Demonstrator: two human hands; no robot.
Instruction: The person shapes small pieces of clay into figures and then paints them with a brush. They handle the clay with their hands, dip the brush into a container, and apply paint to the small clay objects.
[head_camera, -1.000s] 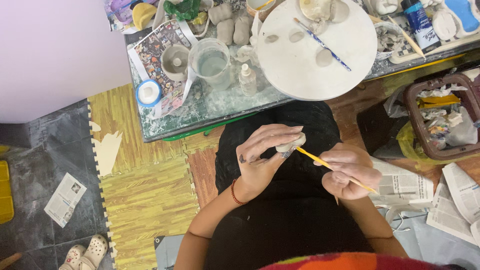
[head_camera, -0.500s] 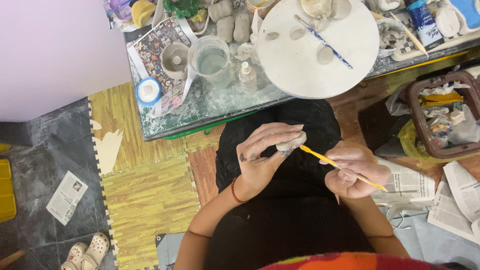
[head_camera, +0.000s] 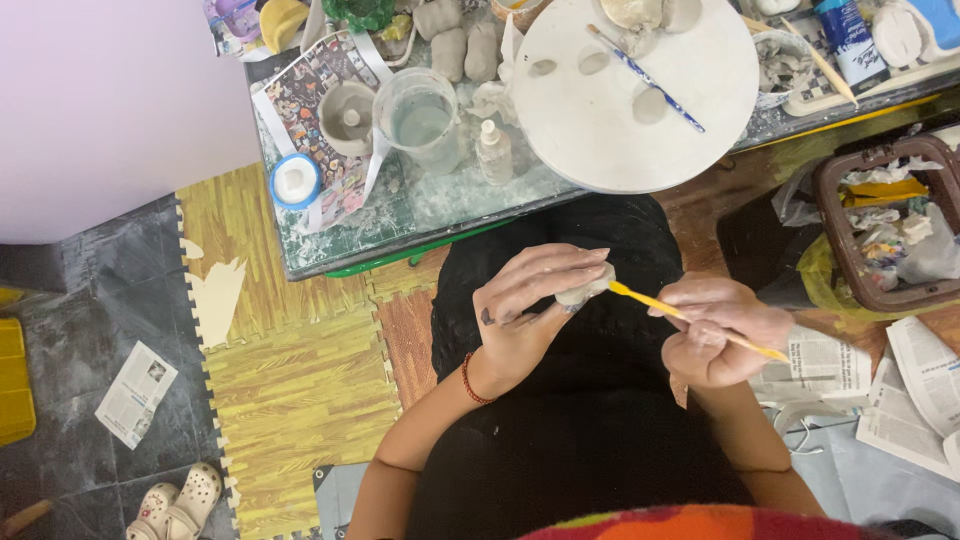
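One view only — a camera on the person's head, looking almost straight down over the lap and both hands, which sit just below the middle of the frame at close range. The low table (head_camera: 420, 215) runs across the top edge, a little farther off, and the floor mats (head_camera: 290, 390) fill the lower left — no second view overlaps it.

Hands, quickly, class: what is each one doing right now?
Left hand: closed around a small grey clay piece.
Right hand: closed on a yellow-handled tool, whose tip touches the clay piece.
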